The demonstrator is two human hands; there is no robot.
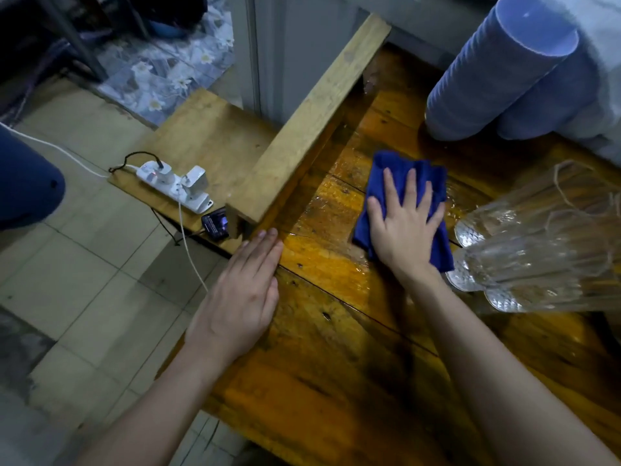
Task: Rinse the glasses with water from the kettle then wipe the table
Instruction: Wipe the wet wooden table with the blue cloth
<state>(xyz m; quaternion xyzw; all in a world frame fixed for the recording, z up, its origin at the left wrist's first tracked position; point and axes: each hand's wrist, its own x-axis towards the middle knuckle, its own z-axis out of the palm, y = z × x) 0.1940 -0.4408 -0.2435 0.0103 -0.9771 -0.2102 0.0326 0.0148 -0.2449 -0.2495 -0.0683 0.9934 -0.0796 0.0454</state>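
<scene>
Cloth: blue, folded, lying flat on the wet wooden table.
Right hand: fingers straight and spread, palm pressing the cloth, clasping nothing.
Left hand: flat, fingers together, on the table edge, left of the pressing hand.
Glasses: clear, clustered just right of that hand; contents cannot be told.
Cups: blue, nested in two stacks, beyond the fingertips.

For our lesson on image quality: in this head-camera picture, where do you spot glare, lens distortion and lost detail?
Head view: glare glints off the wet table beside the blue cloth under the right hand; head view: wide-angle distortion stretches the glasses and stacked blue cups toward the right edge; head view: the top-left corner is dark, detail lost.
</scene>
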